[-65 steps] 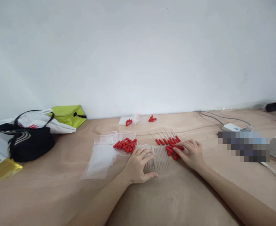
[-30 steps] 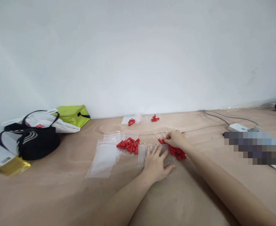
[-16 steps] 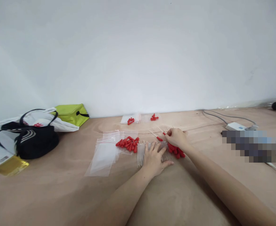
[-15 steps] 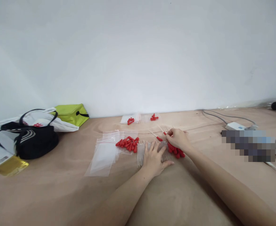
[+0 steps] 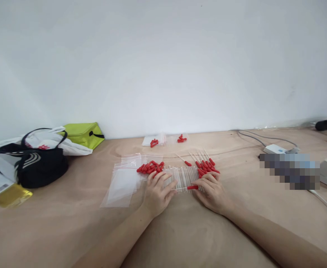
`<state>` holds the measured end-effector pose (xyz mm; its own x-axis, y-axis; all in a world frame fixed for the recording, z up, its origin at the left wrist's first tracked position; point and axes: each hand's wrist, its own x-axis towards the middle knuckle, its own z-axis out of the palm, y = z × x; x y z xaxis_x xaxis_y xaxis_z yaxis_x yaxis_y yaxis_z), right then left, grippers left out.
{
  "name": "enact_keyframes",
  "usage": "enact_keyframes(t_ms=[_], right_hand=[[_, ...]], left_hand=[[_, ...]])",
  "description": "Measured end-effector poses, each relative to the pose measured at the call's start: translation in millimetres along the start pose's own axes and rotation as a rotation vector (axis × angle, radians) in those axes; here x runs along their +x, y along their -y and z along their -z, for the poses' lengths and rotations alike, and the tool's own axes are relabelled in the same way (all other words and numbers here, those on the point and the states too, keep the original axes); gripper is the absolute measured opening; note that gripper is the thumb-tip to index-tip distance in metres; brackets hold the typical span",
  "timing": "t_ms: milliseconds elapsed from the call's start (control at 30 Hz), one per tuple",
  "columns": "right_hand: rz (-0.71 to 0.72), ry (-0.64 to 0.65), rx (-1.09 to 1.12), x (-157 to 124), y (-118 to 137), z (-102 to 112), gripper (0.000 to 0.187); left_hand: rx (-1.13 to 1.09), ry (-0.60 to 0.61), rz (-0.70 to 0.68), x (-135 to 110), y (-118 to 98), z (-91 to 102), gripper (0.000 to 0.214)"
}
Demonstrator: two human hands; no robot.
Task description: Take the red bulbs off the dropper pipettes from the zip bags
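My left hand (image 5: 157, 191) and my right hand (image 5: 214, 192) meet over a row of clear thin tubes (image 5: 181, 175) lying on the wooden table (image 5: 180, 230). A dropper with a red bulb (image 5: 193, 187) lies crosswise between them. My right fingers pinch its bulb end. My left fingertips close on its clear end, the other fingers bent over the tubes. A pile of loose red bulbs (image 5: 151, 167) lies just beyond my left hand. Several droppers with red bulbs (image 5: 206, 165) lie beyond my right hand.
Clear zip bags (image 5: 123, 180) lie left of the tubes. Two small bags with red bulbs (image 5: 154, 142) sit near the wall. At the far left are a black bag (image 5: 31, 167), a green pouch (image 5: 81, 134) and a gold packet (image 5: 7, 196). A white adapter (image 5: 275, 149) with cables lies at the right.
My right hand has drawn back from the bulbed droppers towards me with one dropper. My left hand has slid left along the tubes and now meets that dropper's clear end.
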<state>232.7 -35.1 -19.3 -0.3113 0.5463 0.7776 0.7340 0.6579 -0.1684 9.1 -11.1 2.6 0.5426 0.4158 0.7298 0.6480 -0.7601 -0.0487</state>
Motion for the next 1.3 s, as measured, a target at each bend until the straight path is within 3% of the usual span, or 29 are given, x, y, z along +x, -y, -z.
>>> enact_keyframes(t_ms=[200, 333, 567, 933, 1300], right_hand=[[0.047, 0.021, 0.017, 5.4, 9.3, -3.3, 0.013], [0.062, 0.004, -0.025, 6.6, 9.0, -6.1, 0.017], [0.042, -0.032, -0.048, 6.5, 10.9, -10.9, 0.009], [0.042, 0.046, -0.038, 5.4, 10.8, -8.2, 0.016], [-0.006, 0.032, -0.02, 2.4, 8.8, 2.0, 0.016]], left_hand=[[-0.071, 0.022, -0.02, 1.3, -4.6, -5.4, 0.009], [-0.08, 0.023, -0.017, 3.5, -5.5, -5.9, 0.013], [-0.058, 0.019, -0.003, 2.9, -8.4, -2.5, 0.022], [-0.079, 0.011, -0.022, 1.3, -8.6, -0.1, 0.023], [-0.125, -0.042, 0.014, -2.7, -0.3, -1.4, 0.02]])
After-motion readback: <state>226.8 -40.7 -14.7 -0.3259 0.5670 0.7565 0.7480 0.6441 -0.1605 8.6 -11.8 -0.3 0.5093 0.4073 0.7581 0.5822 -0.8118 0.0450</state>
